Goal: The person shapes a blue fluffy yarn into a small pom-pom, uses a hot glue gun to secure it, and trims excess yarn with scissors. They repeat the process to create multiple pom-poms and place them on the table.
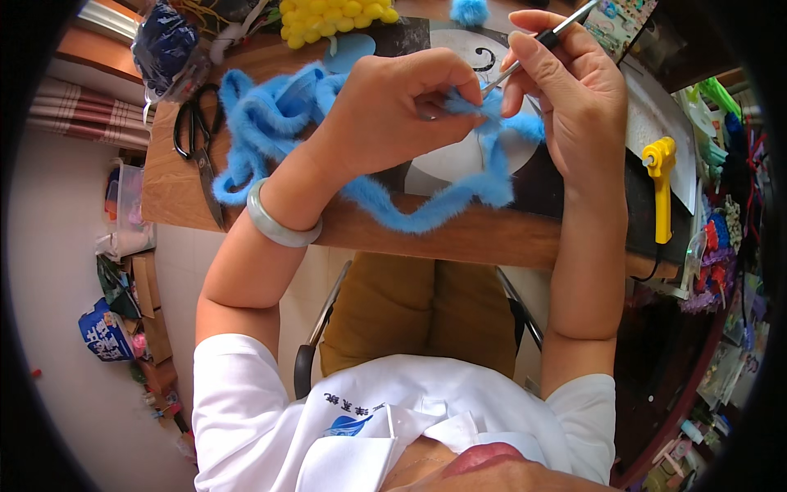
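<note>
My left hand [406,111] pinches a piece of fluffy blue yarn [424,215] between thumb and fingertips. In my right hand [562,86] is a slim metal tool with a black grip [546,39], apparently a crochet hook; its tip meets the yarn at my left fingertips. The yarn hangs from there in a loop near the table's front edge, and a looped heap of it lies to the left, partly behind my left forearm. Black-handled scissors [200,147] rest left of the heap. A blue fluffy ball [469,11] sits at the far side.
A yellow glue gun [660,184] lies at the right, its cord over the wooden table's [492,240] front edge. Farther back are a yellow bobbly piece [332,18], a flat blue disc [349,53] and a plastic-wrapped dark blue bundle [165,49]. A white tray [664,117] stands right.
</note>
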`<state>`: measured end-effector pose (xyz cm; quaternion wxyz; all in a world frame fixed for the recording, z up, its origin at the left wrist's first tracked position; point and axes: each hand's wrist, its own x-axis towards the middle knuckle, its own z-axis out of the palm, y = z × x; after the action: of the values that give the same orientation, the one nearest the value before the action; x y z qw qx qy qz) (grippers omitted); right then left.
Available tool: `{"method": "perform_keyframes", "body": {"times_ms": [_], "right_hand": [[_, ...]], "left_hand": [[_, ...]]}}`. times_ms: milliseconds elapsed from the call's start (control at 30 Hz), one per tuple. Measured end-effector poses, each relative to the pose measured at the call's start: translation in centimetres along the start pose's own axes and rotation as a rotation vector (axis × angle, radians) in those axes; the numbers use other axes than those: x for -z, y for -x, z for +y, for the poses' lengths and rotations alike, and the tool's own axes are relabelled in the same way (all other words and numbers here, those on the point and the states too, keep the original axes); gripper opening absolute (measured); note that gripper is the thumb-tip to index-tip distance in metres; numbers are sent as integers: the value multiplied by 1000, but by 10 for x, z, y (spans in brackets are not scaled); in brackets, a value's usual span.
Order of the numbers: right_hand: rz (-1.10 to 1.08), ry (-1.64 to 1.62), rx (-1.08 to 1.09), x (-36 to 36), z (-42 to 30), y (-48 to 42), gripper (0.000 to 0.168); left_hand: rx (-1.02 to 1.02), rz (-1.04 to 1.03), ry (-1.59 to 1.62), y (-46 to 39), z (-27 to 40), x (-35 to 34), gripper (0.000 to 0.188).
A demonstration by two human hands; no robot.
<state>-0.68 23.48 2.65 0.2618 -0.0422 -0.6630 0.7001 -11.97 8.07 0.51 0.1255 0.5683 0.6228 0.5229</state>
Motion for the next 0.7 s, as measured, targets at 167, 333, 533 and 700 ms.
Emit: {"method": "perform_keyframes", "body": {"times_ms": [167,333,533,700], "right_hand": [[158,-70,64,-11,8,2,21],[308,-204,456,8,-1,-7,21],[260,1045,281,16,-1,9,11],[64,1563,26,23,14,20,17]], "left_hand": [[123,-8,78,0,1,-2,15],[123,-85,82,1,-7,-1,19],[95,38,355,-6,-12,3,41],[76,18,416,-6,-17,6,33]]}}
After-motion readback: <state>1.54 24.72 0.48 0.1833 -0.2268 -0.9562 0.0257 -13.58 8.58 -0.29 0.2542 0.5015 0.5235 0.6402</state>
